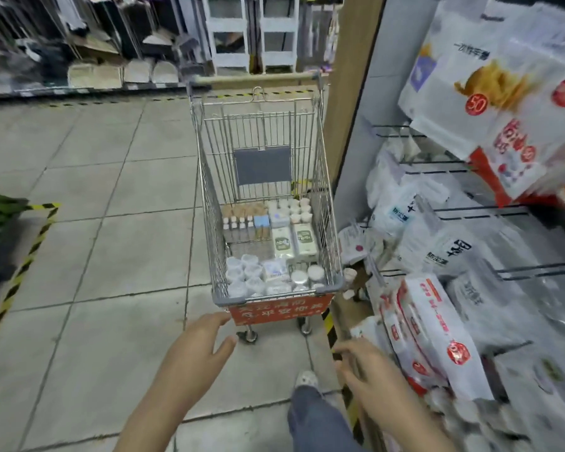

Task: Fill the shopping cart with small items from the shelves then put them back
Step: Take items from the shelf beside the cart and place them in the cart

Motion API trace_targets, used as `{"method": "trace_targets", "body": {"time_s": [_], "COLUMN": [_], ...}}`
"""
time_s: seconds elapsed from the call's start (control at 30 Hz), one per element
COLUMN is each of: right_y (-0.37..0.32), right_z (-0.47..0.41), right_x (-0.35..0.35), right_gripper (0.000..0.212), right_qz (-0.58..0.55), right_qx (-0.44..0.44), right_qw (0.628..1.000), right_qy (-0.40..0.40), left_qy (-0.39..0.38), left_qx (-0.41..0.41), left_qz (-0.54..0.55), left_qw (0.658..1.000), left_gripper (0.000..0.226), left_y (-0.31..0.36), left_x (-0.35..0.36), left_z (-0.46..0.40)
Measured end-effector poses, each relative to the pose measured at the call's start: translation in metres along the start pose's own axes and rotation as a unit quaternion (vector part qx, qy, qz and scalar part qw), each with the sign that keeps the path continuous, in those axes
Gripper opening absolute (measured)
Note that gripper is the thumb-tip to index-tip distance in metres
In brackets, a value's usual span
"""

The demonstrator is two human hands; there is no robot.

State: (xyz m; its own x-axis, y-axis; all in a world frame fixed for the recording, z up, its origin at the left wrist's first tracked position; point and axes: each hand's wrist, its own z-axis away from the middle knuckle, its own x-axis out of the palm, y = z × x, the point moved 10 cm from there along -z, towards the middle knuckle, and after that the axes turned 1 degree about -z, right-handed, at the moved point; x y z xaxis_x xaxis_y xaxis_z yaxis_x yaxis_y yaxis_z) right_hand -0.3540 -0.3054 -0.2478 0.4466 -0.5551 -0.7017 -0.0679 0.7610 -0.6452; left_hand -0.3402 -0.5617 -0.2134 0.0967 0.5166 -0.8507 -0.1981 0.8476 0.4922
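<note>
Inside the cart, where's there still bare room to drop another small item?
Bare mesh shows mid-basket in the shopping cart, bordered by small bottles, green-and-white boxes and clear cups. Near end and far right corner are crowded.

The shopping cart (268, 197), bare wire with a grey rim and a red sign panel at its near end, stands upright on the tiled floor at twelve o'clock, its right side just beside the shelves (470, 223) at three o'clock. Its floor holds small items (271, 249): white-capped bottles, clear tubs, two pale green-labelled boxes. White and red packets hang on the shelves' wire pegs.
</note>
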Motion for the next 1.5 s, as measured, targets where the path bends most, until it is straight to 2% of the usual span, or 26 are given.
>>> {"method": "trace_targets", "body": {"time_s": [0.27,0.47,0.6,0.77,0.9,1.03,1.13,1.33,1.5], "right_y": [0.033,0.041,0.044,0.059,0.074,0.104,0.131,0.167,0.189], "right_z": [-0.114,-0.178,-0.212,-0.252,-0.289,-0.328,-0.353,-0.388,-0.405], "right_x": [-0.038,-0.024,0.004,0.023,0.029,0.048,0.067,0.106,0.116], "right_gripper": [0.024,0.028,0.030,0.027,0.034,0.031,0.037,0.063,0.070], "right_qz": [0.029,0.021,0.005,-0.011,0.007,0.006,0.065,0.217,0.231], "right_qx": [0.025,0.042,0.086,0.157,0.181,0.213,0.243,0.221,0.223], "right_qw": [0.999,0.997,0.993,0.986,0.983,0.977,0.967,0.942,0.941], "right_qy": [-0.027,-0.062,-0.078,-0.063,-0.033,-0.022,-0.047,-0.132,-0.109], "left_qy": [-0.073,-0.129,-0.170,-0.258,-0.299,-0.336,-0.367,-0.362,-0.335], "left_qx": [0.053,0.017,0.001,0.041,0.085,0.117,0.144,0.193,0.227], "left_qz": [-0.078,-0.074,-0.091,-0.130,-0.138,-0.124,-0.133,-0.132,-0.146], "left_qw": [0.993,0.989,0.981,0.956,0.940,0.926,0.910,0.902,0.903], "left_gripper": [0.037,0.043,0.042,0.040,0.040,0.043,0.045,0.048,0.056], "left_y": [0.038,0.002,-0.030,-0.044,-0.043,-0.046,-0.047,-0.031,-0.021], "left_x": [0.048,0.071,0.080,0.105,0.134,0.187,0.234,0.307,0.342], "left_z": [-0.104,-0.160,-0.199,-0.252,-0.297,-0.334,-0.350,-0.367,-0.373]}}
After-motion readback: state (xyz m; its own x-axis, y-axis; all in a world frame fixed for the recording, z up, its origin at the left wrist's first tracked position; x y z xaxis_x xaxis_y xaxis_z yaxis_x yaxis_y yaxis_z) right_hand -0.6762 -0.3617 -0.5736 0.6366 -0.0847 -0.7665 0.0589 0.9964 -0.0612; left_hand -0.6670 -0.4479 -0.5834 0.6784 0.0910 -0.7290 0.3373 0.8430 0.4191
